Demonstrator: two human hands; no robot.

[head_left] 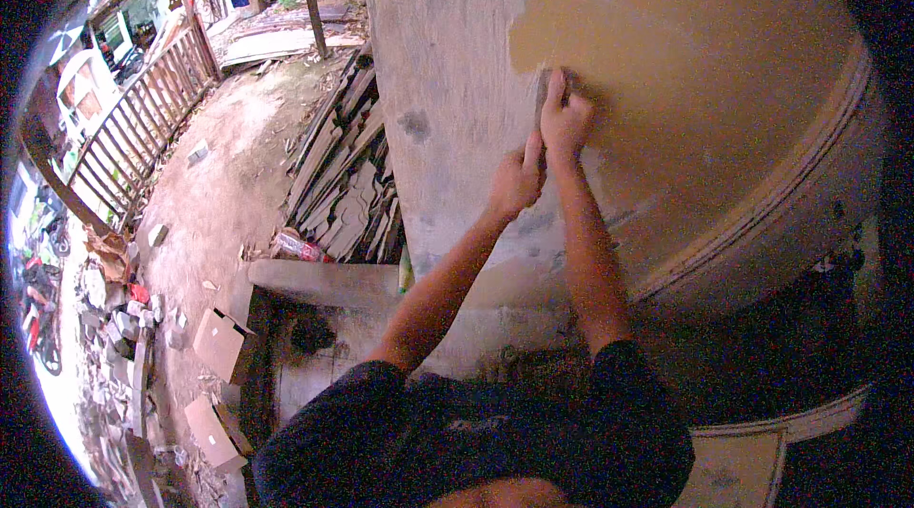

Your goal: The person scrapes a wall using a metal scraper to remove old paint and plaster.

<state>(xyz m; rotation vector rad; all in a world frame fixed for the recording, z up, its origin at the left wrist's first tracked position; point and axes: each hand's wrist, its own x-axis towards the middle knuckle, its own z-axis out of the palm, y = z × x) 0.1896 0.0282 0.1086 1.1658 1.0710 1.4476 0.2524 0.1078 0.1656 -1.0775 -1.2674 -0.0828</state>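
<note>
Both arms reach up to a large wall (457, 60), pale and worn on its left side. A tan coat (685, 60) covers its upper and right part, with an uneven border. My right hand (568, 122) is closed around a narrow, dark flat tool (544, 94) at that border, its thumb pointing up along it. Just below and to the left, my left hand (517, 184) is closed on the tool's lower end. The fingers hide most of the tool, so its exact kind does not show.
Stacked wooden boards (352, 175) lean left of the wall, above a low ledge (324, 278). Two cardboard boxes (222, 346) lie on the dirt ground near rubble (124, 327). A wooden railing (143, 141) runs along the far left. A curved trim (762, 208) crosses at right.
</note>
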